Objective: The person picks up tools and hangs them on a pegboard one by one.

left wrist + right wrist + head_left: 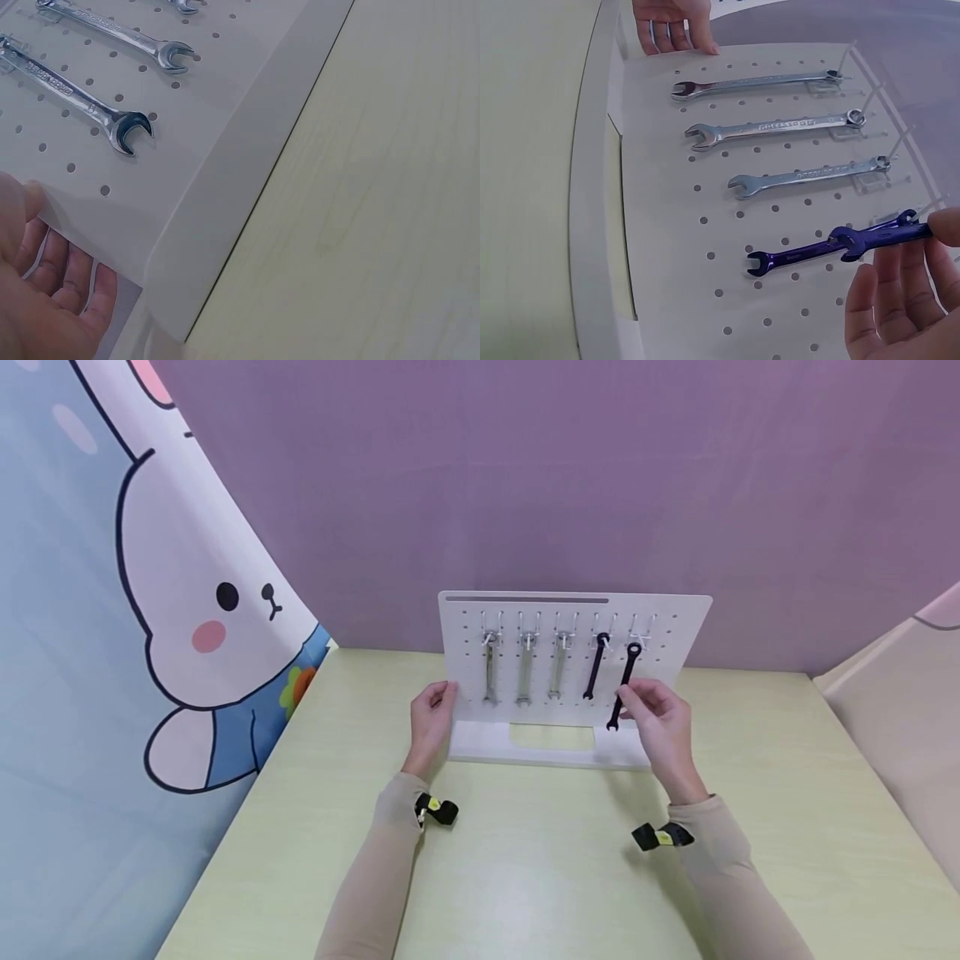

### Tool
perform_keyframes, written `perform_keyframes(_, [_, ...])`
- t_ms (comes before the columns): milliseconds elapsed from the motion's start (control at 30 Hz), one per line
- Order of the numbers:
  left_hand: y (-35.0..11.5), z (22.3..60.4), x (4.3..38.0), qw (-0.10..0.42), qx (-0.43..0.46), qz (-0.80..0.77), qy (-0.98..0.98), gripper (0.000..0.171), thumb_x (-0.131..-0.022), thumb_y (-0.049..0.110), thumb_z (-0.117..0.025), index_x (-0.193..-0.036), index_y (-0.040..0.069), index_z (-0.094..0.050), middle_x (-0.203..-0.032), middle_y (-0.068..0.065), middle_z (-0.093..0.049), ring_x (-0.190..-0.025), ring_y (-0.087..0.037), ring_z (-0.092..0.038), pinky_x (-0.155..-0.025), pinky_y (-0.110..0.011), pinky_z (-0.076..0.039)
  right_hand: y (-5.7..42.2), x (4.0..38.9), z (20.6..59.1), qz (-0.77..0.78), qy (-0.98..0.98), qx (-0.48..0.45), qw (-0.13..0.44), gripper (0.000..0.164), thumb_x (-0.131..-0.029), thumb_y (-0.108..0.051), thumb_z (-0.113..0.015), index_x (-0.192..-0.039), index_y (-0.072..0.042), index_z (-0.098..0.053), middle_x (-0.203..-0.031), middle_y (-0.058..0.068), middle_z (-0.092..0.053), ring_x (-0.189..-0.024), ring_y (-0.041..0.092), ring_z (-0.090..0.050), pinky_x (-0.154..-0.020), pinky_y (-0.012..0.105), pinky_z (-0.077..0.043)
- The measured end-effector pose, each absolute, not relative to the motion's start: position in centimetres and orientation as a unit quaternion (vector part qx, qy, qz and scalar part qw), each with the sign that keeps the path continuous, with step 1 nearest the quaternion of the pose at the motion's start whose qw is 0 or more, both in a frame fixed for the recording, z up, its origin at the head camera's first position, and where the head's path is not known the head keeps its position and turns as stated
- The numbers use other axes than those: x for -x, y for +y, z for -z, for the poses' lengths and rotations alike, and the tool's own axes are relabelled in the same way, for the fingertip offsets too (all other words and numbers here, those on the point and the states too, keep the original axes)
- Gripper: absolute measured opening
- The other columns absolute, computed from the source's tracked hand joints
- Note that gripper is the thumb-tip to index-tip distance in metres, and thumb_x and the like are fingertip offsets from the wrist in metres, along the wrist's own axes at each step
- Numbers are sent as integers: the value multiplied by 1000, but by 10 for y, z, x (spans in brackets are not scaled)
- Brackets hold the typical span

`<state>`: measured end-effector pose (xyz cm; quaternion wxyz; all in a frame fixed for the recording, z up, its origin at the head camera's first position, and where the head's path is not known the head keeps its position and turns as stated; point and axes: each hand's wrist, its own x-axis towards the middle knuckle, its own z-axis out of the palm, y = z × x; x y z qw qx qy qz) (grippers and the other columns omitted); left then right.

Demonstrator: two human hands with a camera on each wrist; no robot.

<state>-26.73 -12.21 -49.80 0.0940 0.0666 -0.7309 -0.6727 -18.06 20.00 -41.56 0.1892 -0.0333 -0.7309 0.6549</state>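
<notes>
My right hand pinches a dark combination wrench between thumb and fingers, its ring end up and its open end down, in front of the white pegboard. My left hand holds the board's left edge, thumb on the front face and fingers behind. A second dark wrench hangs on a hook just left of the held one. Three silver wrenches hang in a row on the hooks further left. In the right wrist view the held wrench's open end overlaps the hanging dark one.
The pegboard's flat white base stands on a pale wood-grain table. Clear hooks stick out along the board's upper part. A purple cloth hangs behind, and a blue cloth with a cartoon rabbit hangs at the left.
</notes>
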Motion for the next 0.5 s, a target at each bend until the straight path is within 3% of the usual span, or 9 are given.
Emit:
perform_keyframes(167, [-122, 498, 267, 98, -65, 667, -736, 32, -107, 28, -66, -121, 0, -74, -116, -19, -76, -102, -20, -66, -90, -27, -51, 200, 182, 421, -660, -720, 24, 212, 9, -101, -6, -72, -103, 3, -71, -85, -11, -73, -70, 9, -68, -71, 21, -59])
perform_keyframes(500, [-123, 498, 266, 102, -60, 656, -745, 33, -108, 31, -65, -121, 2, -75, -116, -18, -76, -105, -23, -67, -91, -28, -51, 203, 185, 426, -672, -698, 47, 243, 6, -102, -6, -69, -101, 0, -70, -82, -13, -72, -68, 7, -66, -69, 19, -58])
